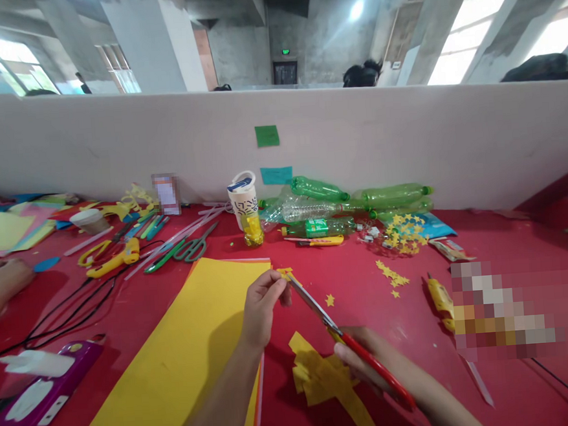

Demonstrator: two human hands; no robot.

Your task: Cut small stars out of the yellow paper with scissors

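My left hand [265, 308] pinches a small piece of yellow paper [285, 273] above the red table. In my right hand [367, 356] are red-handled scissors [344, 335], their blade tips touching or right beside that paper. A loose yellow star [329, 299] lies just right of the blades. Below them rests a pile of yellow paper strips [319, 379], partly behind my right hand. Under my left forearm is a stack of yellow paper sheets [177, 357]. More small yellow stars [390, 274] are scattered to the right, near a heap of stars [406, 231].
Green plastic bottles [380, 196] lie along the white partition [201, 134] beside a paper cup [243, 199]. Glue guns [116, 257] [440, 299], cables and a purple power strip [53, 385] lie on the sides. Another person's hand [6, 278] rests at far left. Grey scissors [193, 243] lie behind the sheets.
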